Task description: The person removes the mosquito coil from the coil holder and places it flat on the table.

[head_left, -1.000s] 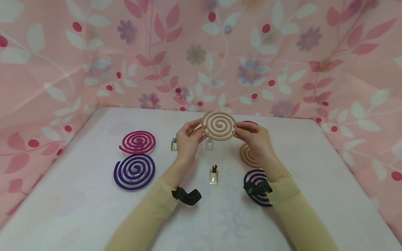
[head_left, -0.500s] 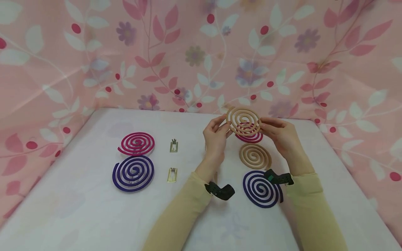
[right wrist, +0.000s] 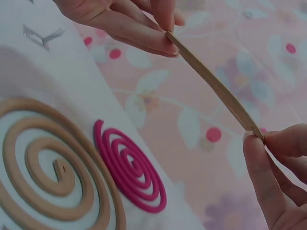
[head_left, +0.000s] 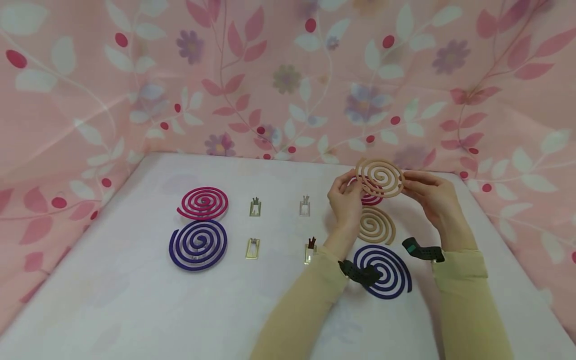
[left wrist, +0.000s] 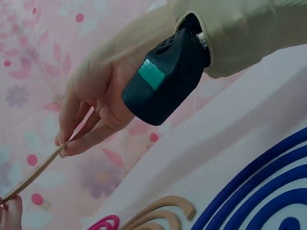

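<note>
A tan mosquito coil (head_left: 382, 176) is held up above the far right part of the table, its face tilted toward the head camera. My left hand (head_left: 346, 202) pinches its left edge and my right hand (head_left: 435, 200) pinches the opposite edge. Both wrist views show the coil edge-on between thumbs and fingers. Behind and below it, partly covered, lies a pink coil (right wrist: 134, 165). Another tan coil (head_left: 371, 225) rests in front of that one on the table. Nearest me on this side is a dark blue coil (head_left: 388, 297), overlapped by the left wrist's strap.
On the left lie a second pink coil (head_left: 205, 202) and a second dark blue coil (head_left: 201, 242), edges overlapping. Small metal coil stands, among them a silver one (head_left: 304, 207) and a gold one (head_left: 253, 249), sit mid-table. A flowered pink cloth (head_left: 288, 80) hangs behind.
Both hands have carried the tan coil from the middle of the table to the right. The stands that the left arm covered show again, and the coil now overlaps the right pink coil.
</note>
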{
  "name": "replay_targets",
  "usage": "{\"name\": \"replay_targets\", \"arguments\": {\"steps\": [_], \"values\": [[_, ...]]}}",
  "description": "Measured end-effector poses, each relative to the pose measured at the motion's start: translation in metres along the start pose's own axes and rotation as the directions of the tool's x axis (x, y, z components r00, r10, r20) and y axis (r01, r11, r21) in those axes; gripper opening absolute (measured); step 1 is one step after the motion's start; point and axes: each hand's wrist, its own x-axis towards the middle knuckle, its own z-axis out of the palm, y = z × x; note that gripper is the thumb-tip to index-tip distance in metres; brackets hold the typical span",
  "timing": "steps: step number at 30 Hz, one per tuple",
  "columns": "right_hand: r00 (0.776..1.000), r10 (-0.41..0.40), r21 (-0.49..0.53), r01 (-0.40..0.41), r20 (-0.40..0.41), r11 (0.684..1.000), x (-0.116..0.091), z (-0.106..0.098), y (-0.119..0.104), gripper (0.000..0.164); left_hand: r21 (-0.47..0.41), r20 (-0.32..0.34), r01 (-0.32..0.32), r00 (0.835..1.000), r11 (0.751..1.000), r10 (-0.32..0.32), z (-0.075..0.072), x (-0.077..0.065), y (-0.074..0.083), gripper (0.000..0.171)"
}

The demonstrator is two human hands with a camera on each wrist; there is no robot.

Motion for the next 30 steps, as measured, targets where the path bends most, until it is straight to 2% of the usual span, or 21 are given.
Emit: {"name": "replay_targets", "arguments": {"steps": [5,7,12,17,19,22,25,27,30], "values": [[0.999,0.038,-0.034,-0.038,-0.011,0.999,0.003,-0.018,0.009,0.019,0.169,-0.015,-0.056,0.998,0.984,0.06,0.002,-0.001,-0.019,0.026],[0.998,0.049,-0.035,-0.05,-0.027,0.998,0.004,-0.024,0.013,0.019,0.22,0.002,-0.076,0.997,0.973,0.077,0.001,-0.001,-0.024,0.025],[0.995,0.046,-0.027,-0.048,-0.085,0.998,0.004,-0.039,0.015,0.021,0.316,0.123,-0.109,0.99,0.942,0.074,0.002,-0.001,-0.032,0.025],[0.991,0.046,-0.005,-0.047,-0.123,0.999,0.002,-0.051,0.013,0.022,0.391,0.231,-0.103,0.973,0.914,0.011,0.004,-0.002,-0.038,0.03],[0.99,0.055,0.011,-0.054,-0.133,0.998,0.001,-0.055,0.013,0.022,0.412,0.266,-0.09,0.964,0.907,-0.025,0.004,-0.001,-0.042,0.033],[0.986,0.072,0.038,-0.067,-0.148,0.997,-0.001,-0.062,0.014,0.024,0.398,0.321,-0.054,0.943,0.916,-0.084,0.005,-0.001,-0.047,0.039],[0.982,0.092,0.062,-0.083,-0.166,0.995,-0.002,-0.068,0.016,0.025,0.334,0.365,0.028,0.918,0.942,-0.156,0.006,0.0,-0.05,0.041],[0.978,0.106,0.061,-0.097,-0.181,0.993,-0.002,-0.072,0.018,0.023,0.304,0.384,0.081,0.901,0.949,-0.2,0.006,0.0,-0.052,0.043],[0.97,0.132,0.051,-0.124,-0.206,0.991,-0.003,-0.078,0.02,0.021,0.296,0.4,0.131,0.883,0.946,-0.247,0.006,0.002,-0.053,0.045]]}}
